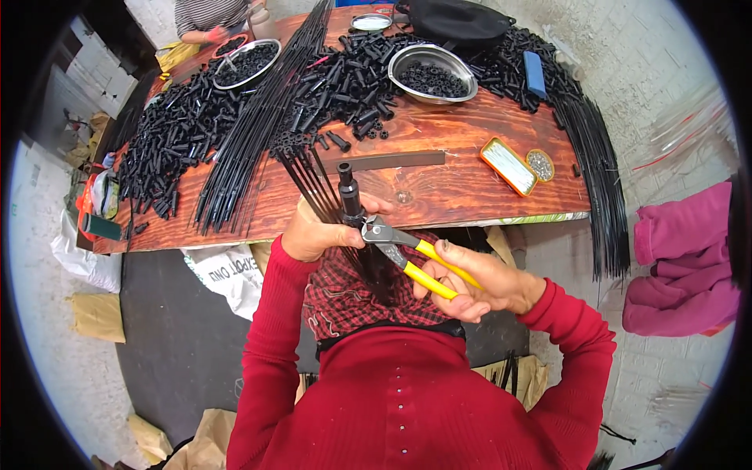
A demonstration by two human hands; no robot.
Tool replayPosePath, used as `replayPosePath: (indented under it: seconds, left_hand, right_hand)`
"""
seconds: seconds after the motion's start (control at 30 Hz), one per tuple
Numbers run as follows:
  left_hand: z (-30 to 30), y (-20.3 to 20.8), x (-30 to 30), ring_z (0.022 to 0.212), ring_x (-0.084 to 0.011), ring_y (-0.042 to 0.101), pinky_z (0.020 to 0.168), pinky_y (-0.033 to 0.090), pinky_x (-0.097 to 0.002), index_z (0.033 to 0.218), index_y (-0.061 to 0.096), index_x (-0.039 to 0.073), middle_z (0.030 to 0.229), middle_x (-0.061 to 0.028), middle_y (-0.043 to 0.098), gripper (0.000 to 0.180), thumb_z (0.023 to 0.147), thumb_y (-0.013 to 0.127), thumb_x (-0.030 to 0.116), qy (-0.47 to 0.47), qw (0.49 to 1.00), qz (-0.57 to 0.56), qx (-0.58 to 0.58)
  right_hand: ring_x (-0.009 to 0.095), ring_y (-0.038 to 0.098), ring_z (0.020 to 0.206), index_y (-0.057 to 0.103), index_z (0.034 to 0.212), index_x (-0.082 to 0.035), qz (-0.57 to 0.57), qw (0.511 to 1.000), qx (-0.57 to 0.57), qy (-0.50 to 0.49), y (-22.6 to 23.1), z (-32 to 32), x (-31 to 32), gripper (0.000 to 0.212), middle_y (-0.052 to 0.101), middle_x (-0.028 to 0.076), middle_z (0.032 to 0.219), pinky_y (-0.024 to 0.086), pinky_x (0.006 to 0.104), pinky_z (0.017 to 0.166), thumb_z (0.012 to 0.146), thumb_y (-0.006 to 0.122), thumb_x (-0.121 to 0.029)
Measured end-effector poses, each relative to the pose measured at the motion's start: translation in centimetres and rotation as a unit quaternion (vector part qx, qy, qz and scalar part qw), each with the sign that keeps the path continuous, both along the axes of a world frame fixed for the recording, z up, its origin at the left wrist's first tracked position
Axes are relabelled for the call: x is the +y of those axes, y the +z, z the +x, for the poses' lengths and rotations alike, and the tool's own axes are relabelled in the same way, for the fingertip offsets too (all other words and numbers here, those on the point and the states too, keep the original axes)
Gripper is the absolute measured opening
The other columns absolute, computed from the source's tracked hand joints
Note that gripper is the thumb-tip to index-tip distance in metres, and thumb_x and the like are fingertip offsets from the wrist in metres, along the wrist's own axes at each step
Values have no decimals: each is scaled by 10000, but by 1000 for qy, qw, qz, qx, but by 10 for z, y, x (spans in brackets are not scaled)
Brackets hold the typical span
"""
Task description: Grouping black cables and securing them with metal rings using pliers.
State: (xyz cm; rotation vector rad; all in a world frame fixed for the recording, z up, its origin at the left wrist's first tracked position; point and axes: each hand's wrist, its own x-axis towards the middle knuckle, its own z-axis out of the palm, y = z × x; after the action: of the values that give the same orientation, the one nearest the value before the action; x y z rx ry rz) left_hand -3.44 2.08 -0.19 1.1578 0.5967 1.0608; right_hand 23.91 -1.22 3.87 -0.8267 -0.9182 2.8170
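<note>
item: bundle of thin black rods, fanned, lower ends gathered in the left hand just off the near edge of the wooden table. the fist is wrapped fully round the bundle and a black plastic sleeve standing upright above the thumb. rods look light, springy and smooth, likely to slip or splay; best taken low, where they bunch. sleeve looks rigid and light.

item: yellow-handled pliers, right hand curled round both handles, handles partly spread; the metal nose sits at the base of the sleeve, whether it bites cannot be told. steel, stiff, moderately heavy; the coated handles are the place to hold.

surroundings, left to right:
- pale sacks on the floor, far left.
- white woven bag with dark print, under the table edge.
- heaps of black sleeves and long rods across the tabletop.
- two steel bowls of small black parts; another person's hand at the far one.
- blue block, rectangular.
- orange-rimmed oblong tin beside a small round tin.
- pink cloth, far right.
</note>
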Motion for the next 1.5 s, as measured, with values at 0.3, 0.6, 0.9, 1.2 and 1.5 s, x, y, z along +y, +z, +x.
replayPosePath:
  seconds: [0.3,0.6,0.9,1.2,1.5]
  left_hand:
    - [1,-15,1,1010,-276,632,866,527,-392,1199,550,25,1141,-226,619,541,736,799,154,-5,999,27,-39]
    - [23,-22,1,853,-161,558,665,505,-284,1274,486,8,1130,-159,570,517,898,645,325,54,987,18,-148]
    - [32,-18,-1,756,-145,556,610,436,-257,1212,528,-18,985,-122,616,479,903,642,330,35,987,13,-157]
    - [32,-18,0,718,-150,553,595,437,-259,1208,528,-21,913,-102,614,489,896,651,335,39,988,16,-151]
    - [29,-20,-1,692,-150,552,595,439,-262,1195,540,-18,893,-94,612,474,888,665,320,55,989,13,-138]
  right_hand:
    - [53,378,388,524,1040,16,273,957,-81,-61,5,0,-7,570,450,-2,563,327,205,364,973,401,-536]
    - [77,587,624,521,1192,13,381,915,-98,-86,2,13,10,405,641,68,863,475,219,566,972,523,-328]
    - [196,680,805,464,1287,28,278,958,-70,7,39,13,33,456,654,173,1066,547,278,697,959,541,-279]
    - [285,693,857,411,1330,38,207,976,-46,41,45,14,44,491,621,236,1136,575,337,748,954,533,-252]
    - [260,700,789,415,1303,34,183,980,-45,61,48,13,51,458,646,235,1047,582,316,676,955,533,-240]
